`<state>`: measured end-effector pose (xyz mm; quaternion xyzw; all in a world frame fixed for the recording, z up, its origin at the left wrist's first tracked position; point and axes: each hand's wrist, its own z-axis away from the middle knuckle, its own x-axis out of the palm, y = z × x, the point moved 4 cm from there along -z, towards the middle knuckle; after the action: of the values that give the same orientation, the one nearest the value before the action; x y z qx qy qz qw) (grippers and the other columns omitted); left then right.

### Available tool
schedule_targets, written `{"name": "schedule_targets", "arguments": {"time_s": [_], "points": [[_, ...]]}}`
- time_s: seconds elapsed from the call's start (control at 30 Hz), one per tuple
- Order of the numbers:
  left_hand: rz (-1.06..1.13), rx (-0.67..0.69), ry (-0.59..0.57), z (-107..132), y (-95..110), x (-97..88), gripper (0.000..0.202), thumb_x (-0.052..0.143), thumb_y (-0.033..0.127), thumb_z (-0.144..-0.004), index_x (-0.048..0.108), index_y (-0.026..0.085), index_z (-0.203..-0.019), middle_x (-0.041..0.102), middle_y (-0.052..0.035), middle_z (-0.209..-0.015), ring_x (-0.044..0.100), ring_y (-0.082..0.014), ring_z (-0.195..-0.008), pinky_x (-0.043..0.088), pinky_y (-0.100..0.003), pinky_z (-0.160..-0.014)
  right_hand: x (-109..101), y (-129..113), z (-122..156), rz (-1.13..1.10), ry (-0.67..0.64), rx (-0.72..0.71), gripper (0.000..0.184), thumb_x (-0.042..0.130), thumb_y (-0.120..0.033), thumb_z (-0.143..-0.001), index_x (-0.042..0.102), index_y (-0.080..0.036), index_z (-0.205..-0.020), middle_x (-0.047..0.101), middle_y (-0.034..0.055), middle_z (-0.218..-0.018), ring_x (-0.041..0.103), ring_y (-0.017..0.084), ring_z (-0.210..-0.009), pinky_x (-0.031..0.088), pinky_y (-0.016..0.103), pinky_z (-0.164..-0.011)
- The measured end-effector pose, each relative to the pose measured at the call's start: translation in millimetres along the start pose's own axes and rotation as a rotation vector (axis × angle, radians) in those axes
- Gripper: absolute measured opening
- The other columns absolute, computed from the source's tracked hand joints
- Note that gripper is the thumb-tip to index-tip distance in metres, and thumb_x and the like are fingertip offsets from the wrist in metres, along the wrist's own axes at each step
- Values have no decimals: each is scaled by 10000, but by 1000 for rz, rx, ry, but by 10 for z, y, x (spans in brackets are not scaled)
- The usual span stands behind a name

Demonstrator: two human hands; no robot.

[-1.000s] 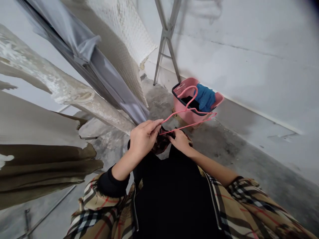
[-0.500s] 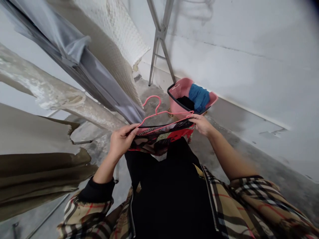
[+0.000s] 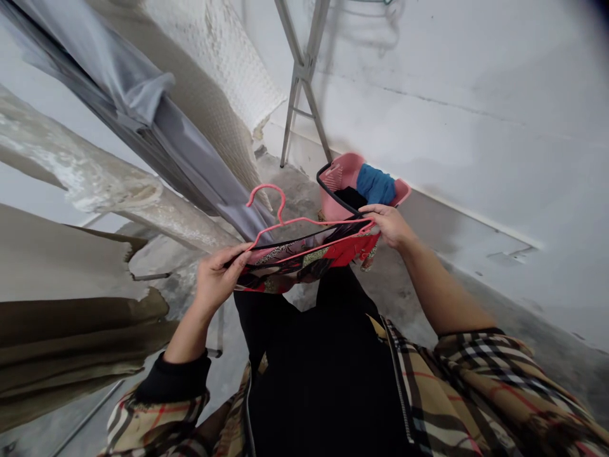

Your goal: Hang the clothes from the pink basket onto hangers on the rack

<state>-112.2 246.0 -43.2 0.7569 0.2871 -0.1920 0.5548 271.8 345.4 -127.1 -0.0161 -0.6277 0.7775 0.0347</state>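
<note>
A pale wall (image 3: 476, 76) rises at the right over a stained grey concrete floor (image 3: 476, 311). Hanging laundry fills the left: an olive cloth (image 3: 71, 330), a grey sheet (image 3: 157, 120) and a cream knitted cloth (image 3: 223, 63). A metal rack leg (image 3: 299, 82) stands against the wall. Beside it on the floor sits a pink basket (image 3: 340, 184) holding a blue cloth (image 3: 375, 184). Nearer, a pink hanger (image 3: 285, 222) carries a red patterned garment (image 3: 309, 257), stretched level between the hands. The left hand (image 3: 216, 279) is pinched shut on one end, the right hand (image 3: 390, 225) closed on the other.
</note>
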Motion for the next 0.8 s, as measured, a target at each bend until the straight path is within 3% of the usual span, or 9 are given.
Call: {"name": "schedule_targets", "arguments": {"time_s": [0.1, 0.23, 0.5, 0.67, 0.8], "points": [[0, 13, 22, 10, -27, -13, 290, 642, 446, -842, 769, 241, -1003, 775, -26, -953, 716, -178, -846, 569, -268, -805, -16, -104, 14, 26, -15, -105, 197, 688, -234, -660, 708, -182, -849, 718, 9, -792, 651, 119, -688, 531, 254, -714], [-21, 28, -11, 9, -47, -4, 296, 632, 450, -842, 771, 239, -997, 775, -30, -930, 712, -180, -830, 564, -268, -791, -63, -156, 28, 65, 2, -123, 231, 702, -248, -658, 713, -196, -883, 719, -7, -803, 640, 117, -669, 526, 263, -716], [-9, 63, -254, 6, 0, 135, 308, 605, 446, -864, 769, 241, -1025, 775, -49, -928, 710, -183, -809, 554, -260, -734, 12, -386, 71, 174, -55, -225, 228, 679, -246, -667, 717, -208, -888, 729, -8, -833, 656, 139, -745, 532, 292, -797], [96, 18, -133, 26, 66, 222, 281, 631, 425, -845, 773, 220, -973, 777, -49, -935, 713, -181, -821, 566, -275, -777, 170, -556, 116, 312, -291, -228, 354, 732, -295, -676, 720, -182, -1011, 745, 42, -940, 681, 186, -868, 544, 344, -857], [151, -53, -60, 75, 29, 276, 274, 657, 426, -827, 771, 217, -963, 777, -44, -951, 719, -187, -854, 571, -291, -819, 151, -708, 188, 362, -280, -321, 359, 668, -416, -791, 707, -209, -1082, 739, 53, -1036, 667, 208, -998, 508, 394, -963]]}}
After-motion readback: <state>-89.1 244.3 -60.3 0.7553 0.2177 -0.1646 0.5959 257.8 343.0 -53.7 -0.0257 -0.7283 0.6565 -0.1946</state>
